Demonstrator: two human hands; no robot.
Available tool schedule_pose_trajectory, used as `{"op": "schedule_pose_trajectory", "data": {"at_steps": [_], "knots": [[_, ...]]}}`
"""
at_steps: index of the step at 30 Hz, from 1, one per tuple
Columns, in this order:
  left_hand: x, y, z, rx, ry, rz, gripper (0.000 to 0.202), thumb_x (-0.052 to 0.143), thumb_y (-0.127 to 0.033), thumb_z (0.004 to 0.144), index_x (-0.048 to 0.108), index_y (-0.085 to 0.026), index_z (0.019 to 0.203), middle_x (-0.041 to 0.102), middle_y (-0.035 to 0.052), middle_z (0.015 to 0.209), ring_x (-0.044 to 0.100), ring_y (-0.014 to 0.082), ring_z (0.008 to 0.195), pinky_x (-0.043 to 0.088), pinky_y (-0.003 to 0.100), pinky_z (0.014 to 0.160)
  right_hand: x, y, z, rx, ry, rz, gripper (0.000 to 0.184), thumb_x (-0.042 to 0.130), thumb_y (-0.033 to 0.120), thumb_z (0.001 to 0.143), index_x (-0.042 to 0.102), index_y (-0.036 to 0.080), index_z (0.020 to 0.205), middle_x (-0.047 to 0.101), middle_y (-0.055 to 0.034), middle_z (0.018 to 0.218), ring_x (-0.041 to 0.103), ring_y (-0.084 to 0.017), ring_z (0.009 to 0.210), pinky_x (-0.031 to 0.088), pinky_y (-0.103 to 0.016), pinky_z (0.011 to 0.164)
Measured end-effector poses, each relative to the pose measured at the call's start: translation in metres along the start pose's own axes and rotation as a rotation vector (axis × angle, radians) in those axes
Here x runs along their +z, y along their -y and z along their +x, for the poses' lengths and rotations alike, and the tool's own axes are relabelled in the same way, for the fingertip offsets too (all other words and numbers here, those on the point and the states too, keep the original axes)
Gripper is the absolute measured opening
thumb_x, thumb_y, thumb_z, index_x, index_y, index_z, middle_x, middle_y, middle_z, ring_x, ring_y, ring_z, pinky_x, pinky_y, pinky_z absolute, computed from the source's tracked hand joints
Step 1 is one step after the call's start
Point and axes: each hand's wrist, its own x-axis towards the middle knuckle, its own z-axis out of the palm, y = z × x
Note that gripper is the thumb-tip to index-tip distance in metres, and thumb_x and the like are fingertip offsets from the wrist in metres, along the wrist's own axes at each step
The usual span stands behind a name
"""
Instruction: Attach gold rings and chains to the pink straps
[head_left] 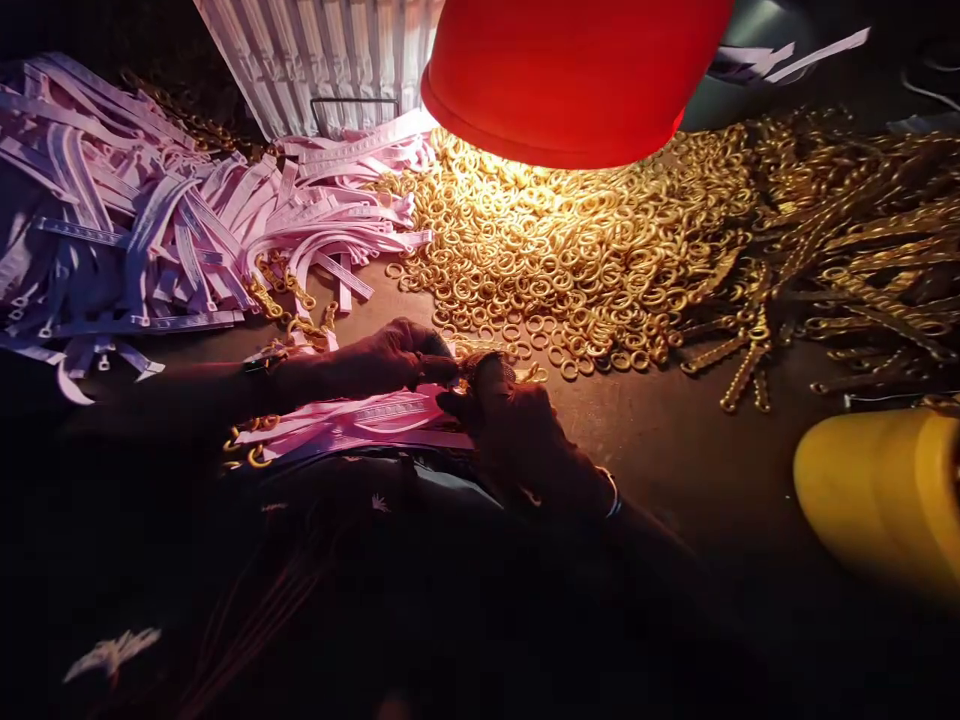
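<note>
My left hand (405,355) and my right hand (517,430) meet under the light, their fingers closed in a pinch. Something small and gold-coloured shows between the fingertips, but shadow hides what it is. Just below my hands lies a bunch of pink zippers (375,415), with several gold rings (259,457) at its left end. Right behind my fingers spreads a large pile of loose gold rings (570,250). Past my left forearm, a small cluster of gold links (270,290) rests by more zippers.
A red lampshade (577,80) hangs low over the rings. On the left is a big heap of pink zippers (187,220). Twisted gold strips (862,250) lie at the right, above a yellow rounded object (870,490). Ribbed pale material (330,50) stands behind.
</note>
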Motion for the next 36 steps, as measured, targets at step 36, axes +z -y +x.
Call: {"op": "schedule_pose_trajectory", "data": {"at_steps": [36], "knots": [[-0.03,0.007,-0.028,0.188,-0.118,0.697,0.031,0.072,-0.04,0.075,0.064,-0.013,0.066,0.053,-0.0004,0.053,0.042,0.0086,0.052,0.027,0.021,0.053,-0.012,0.006,-0.001,-0.088,0.234,-0.212,0.052,0.038,0.06,0.099,0.06,0.013,0.104,0.065,-0.0102,0.083,0.057,-0.018,0.07,0.022,-0.028,0.06]]}}
